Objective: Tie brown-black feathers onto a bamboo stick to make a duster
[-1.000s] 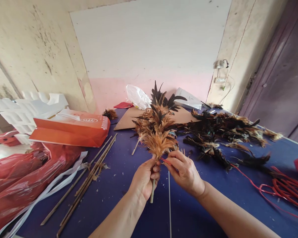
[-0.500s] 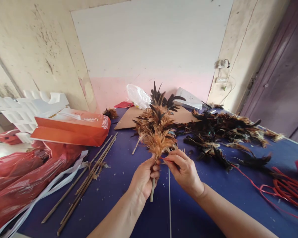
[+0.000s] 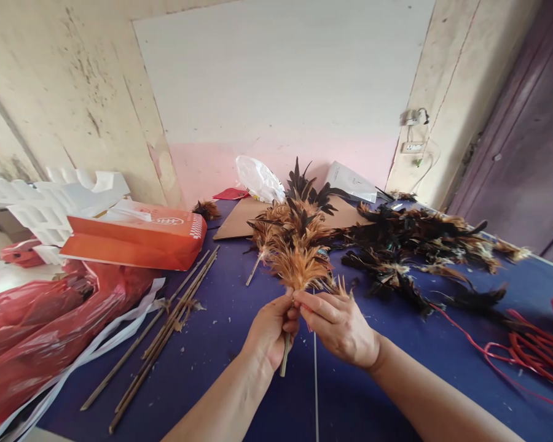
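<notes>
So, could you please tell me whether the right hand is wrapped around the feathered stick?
No, the left hand grips the feathered stick; the right hand pinches beside it.

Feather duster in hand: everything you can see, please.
The feather duster is held over the blue table, tip pointing away from the person. Dark feathers top it, brown and dark ones mix midway, and a fluffy orange-brown collar sits lowest. Below pokes a thin, straight, wood-like stick, its end bare. The left-hand grip wraps the stick; the right-hand grip touches at the collar's base, where the join is hidden.
</notes>
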Demonstrator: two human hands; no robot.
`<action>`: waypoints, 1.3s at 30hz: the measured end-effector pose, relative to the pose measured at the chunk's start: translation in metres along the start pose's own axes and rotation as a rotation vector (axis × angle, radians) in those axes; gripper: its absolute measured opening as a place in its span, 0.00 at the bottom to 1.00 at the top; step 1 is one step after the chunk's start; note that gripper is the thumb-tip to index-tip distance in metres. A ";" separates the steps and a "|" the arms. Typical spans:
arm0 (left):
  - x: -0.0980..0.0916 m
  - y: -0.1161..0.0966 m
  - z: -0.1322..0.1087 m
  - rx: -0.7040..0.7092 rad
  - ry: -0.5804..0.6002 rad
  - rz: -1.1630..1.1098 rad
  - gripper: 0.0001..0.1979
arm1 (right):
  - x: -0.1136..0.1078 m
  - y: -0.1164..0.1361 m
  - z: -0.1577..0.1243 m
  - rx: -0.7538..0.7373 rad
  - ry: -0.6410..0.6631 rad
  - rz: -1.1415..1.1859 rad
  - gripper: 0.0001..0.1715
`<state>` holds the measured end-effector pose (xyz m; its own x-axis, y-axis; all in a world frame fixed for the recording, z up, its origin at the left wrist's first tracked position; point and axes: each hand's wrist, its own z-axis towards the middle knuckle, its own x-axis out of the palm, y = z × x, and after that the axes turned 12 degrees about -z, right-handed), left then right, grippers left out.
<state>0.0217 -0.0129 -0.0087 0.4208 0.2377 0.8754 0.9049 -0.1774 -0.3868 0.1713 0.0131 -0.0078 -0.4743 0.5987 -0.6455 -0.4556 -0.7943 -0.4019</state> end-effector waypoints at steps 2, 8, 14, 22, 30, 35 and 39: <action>-0.001 0.001 0.001 -0.001 -0.010 0.017 0.11 | 0.000 -0.002 0.000 -0.014 0.010 0.006 0.13; -0.003 0.002 0.001 -0.018 -0.018 0.031 0.10 | -0.002 -0.006 0.001 -0.034 0.047 0.117 0.11; -0.002 0.002 -0.001 -0.004 0.012 0.095 0.10 | 0.004 -0.007 0.000 0.108 -0.077 0.256 0.09; -0.002 0.003 -0.001 0.070 0.030 0.208 0.10 | 0.007 0.007 0.009 0.715 -0.140 0.802 0.04; -0.001 0.001 -0.003 0.213 0.016 0.284 0.15 | 0.013 0.021 0.015 1.468 -0.134 1.476 0.16; -0.002 -0.001 -0.002 0.195 0.019 0.264 0.15 | 0.015 0.015 0.013 1.386 -0.156 1.190 0.15; -0.002 -0.002 -0.001 0.163 0.010 0.238 0.14 | 0.010 0.012 0.010 1.047 -0.146 0.695 0.10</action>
<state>0.0189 -0.0138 -0.0091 0.6229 0.1978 0.7569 0.7792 -0.0711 -0.6227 0.1538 0.0104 -0.0126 -0.9005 0.1479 -0.4090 -0.4223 -0.5227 0.7406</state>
